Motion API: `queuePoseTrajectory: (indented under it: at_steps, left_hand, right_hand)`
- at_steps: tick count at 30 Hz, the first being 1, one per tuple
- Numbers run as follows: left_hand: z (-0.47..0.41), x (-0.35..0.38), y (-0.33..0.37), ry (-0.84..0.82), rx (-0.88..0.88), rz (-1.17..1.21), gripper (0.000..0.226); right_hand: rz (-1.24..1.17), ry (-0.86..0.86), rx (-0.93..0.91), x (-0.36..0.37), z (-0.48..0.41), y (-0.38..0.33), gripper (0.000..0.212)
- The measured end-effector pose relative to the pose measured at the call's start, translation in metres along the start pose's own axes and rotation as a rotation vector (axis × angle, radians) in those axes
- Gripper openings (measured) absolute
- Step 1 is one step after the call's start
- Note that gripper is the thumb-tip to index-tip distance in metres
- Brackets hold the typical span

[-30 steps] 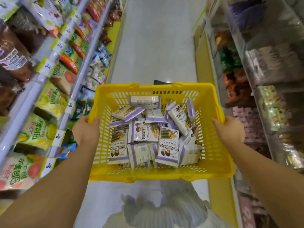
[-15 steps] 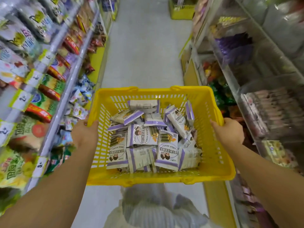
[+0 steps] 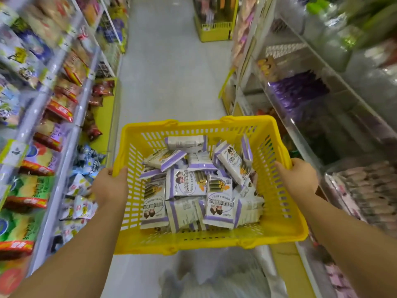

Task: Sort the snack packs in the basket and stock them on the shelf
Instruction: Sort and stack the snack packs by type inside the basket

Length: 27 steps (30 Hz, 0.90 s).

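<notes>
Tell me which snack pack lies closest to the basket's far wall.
The white snack pack lying crosswise, printed face hidden, alone beside the yellow basket's far wall.

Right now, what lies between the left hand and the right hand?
The basket, with the snack packs piled inside; the left hand grips one side rim, the right hand the other. The head view shows it.

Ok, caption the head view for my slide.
The left hand and right hand grip a yellow basket of white-and-purple snack packs in an aisle between shelves.
</notes>
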<state>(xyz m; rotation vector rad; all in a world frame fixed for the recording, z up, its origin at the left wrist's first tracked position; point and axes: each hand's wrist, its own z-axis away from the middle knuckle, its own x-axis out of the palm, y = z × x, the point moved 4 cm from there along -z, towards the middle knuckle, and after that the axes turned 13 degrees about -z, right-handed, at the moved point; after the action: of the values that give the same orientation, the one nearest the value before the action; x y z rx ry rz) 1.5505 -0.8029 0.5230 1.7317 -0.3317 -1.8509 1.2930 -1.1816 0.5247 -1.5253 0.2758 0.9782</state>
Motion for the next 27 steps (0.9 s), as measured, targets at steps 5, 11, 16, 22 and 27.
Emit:
queuePoseTrajectory:
  at_steps: [5,11,16,22,27]
  left_hand:
    - [-0.031,0.042,0.066,0.039,-0.027,-0.058,0.053]
    - [-0.065,0.080,0.135,0.047,-0.085,-0.071,0.051]
    - [-0.099,0.104,0.173,0.080,-0.117,-0.105,0.052]
    - [-0.169,0.143,0.199,0.099,-0.101,-0.076,0.047]
    - [-0.253,0.190,0.216,0.039,-0.048,-0.093,0.038]
  right_hand:
    - [0.004,-0.039,0.005,0.022,-0.099,-0.020,0.031]
    - [-0.005,-0.097,-0.028,0.034,-0.211,-0.054,0.033]
    - [0.014,-0.086,-0.064,0.054,-0.273,-0.084,0.035]
    - [0.029,-0.100,0.016,0.106,-0.323,-0.096,0.038]
    - [0.104,-0.080,0.091,0.161,-0.347,-0.105,0.035]
